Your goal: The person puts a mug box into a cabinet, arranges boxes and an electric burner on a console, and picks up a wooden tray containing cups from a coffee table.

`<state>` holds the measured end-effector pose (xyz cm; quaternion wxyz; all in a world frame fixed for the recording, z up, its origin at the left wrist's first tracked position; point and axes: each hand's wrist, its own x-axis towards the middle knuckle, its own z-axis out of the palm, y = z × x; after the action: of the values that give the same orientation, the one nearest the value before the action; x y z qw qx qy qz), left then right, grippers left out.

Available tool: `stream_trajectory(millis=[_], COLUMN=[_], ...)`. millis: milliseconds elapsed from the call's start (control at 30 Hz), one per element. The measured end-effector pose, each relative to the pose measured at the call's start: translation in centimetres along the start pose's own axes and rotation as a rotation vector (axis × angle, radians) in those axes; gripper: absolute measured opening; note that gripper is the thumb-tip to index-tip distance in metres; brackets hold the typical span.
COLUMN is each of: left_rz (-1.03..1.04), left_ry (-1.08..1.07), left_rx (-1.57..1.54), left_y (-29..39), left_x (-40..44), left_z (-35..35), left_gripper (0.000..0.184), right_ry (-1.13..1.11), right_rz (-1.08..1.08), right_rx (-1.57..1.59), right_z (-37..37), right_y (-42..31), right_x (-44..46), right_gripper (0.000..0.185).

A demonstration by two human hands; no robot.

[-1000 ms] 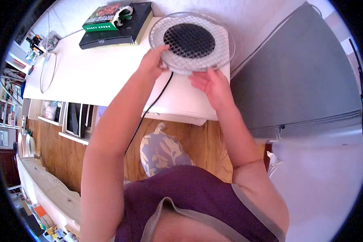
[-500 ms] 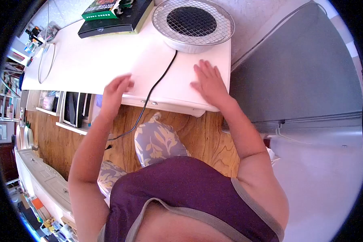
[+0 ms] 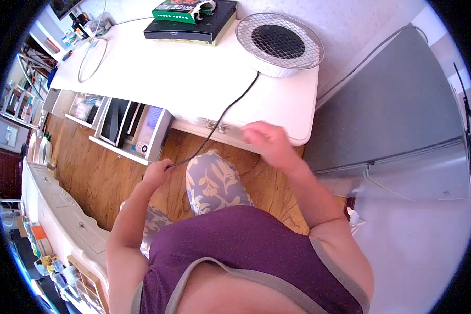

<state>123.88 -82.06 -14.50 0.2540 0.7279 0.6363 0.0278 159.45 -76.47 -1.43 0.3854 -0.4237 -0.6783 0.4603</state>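
Note:
My left hand [image 3: 157, 172] is closed on a black cable [image 3: 217, 125], low in front of an open drawer. From there the cable runs up over the front edge of the white table [image 3: 193, 78] to a round appliance [image 3: 277, 68] at the table's right end. A wire mesh rack [image 3: 315, 49] lies on top of the appliance, with a black disc showing in the middle. My right hand [image 3: 267, 138] hovers at the table's front edge, its fingers slightly curled and blurred, with nothing visible in them.
A black box [image 3: 186, 30] with a torn green packet [image 3: 175, 15] on it stands at the table's back. Two drawers [image 3: 154, 137] are pulled out at the left. A grey cabinet-like appliance [image 3: 392, 104] stands at the right, a white carved cabinet [image 3: 63, 209] at the lower left.
Both hands have left the round appliance. My left hand moved down and took hold of the cable; my right hand drew back to the table's front edge. The view has shifted.

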Motion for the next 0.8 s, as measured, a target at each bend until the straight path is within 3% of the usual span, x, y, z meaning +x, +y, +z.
stream_trajectory(millis=[67, 133, 233, 300, 333, 400, 433, 467, 533, 600, 667, 733, 767, 800], left_rz=[-0.119, -0.019, 0.084, 0.064, 0.167, 0.181, 0.162, 0.166, 0.11, -0.022, -0.012, 0.002, 0.019, 0.02], left_ry=[0.095, 0.239, 0.473, 0.492, 0.487, 0.597, 0.563, 0.561, 0.373, 0.372, 0.397, 0.406, 0.41, 0.416], left_rx=[-0.018, 0.053, 0.056, 0.101, 0.132, -0.051, -0.078, -0.076, -0.316, -0.456, -0.503, -0.508, -0.503, -0.509], left_y=[2.5, 4.7, 8.1, 9.4, 9.6, 9.6, 9.0, 8.2, 7.2, 6.9, 5.6, 6.2, 6.7, 7.0], left_x=[-1.2, -2.6, -4.3, -5.1, -5.7, -6.3, -7.2, -8.0, -9.5, -10.9, -11.0, -10.7, -10.6, -10.4], left_z=[-3.2, -6.0, -10.4, -12.7, -13.7, -14.2, -14.5, -14.8, -15.4, -16.2, -16.1, -16.4, -16.7, -17.0], left_gripper=[0.018, 0.013, 0.009, 0.011, 0.009, 0.008, 0.009, 0.009, 0.012, 0.013, 0.014, 0.014, 0.015, 0.015], right_ry=[-0.14, -0.118, -0.103, -0.267, -0.27, -0.488, -0.467, -0.463, -0.276, 0.069, 0.466, 0.67, 0.669, 0.734], right_rz=[-0.44, -0.797, -0.906, -0.714, -0.723, -0.371, -0.396, -0.394, -0.538, -0.389, 0.081, 0.42, 0.418, 0.495], right_rx=[-0.218, -0.395, -0.475, -0.437, -0.434, -0.427, -0.491, -0.49, -0.211, 0.089, 0.723, 0.887, 0.882, 0.897], right_z=[3.7, 8.0, 13.0, 15.3, 15.4, 14.9, 14.6, 13.8, 11.6, 9.9, 5.5, 1.4, 0.1, -0.9], right_y=[-0.4, -2.1, -5.7, -6.0, -6.7, -7.8, -7.6, -7.6, -7.5, -2.4, -2.7, 1.3, 2.3, 2.9], right_x=[0.9, 1.9, 2.8, 3.8, 4.2, 5.1, 5.1, 5.0, 4.7, 8.1, 9.5, 12.4, 13.0, 13.6], right_gripper=[0.021, 0.033, 0.043, 0.048, 0.048, 0.05, 0.032, 0.032, 0.04, 0.042, 0.043, 0.057, 0.057, 0.071])
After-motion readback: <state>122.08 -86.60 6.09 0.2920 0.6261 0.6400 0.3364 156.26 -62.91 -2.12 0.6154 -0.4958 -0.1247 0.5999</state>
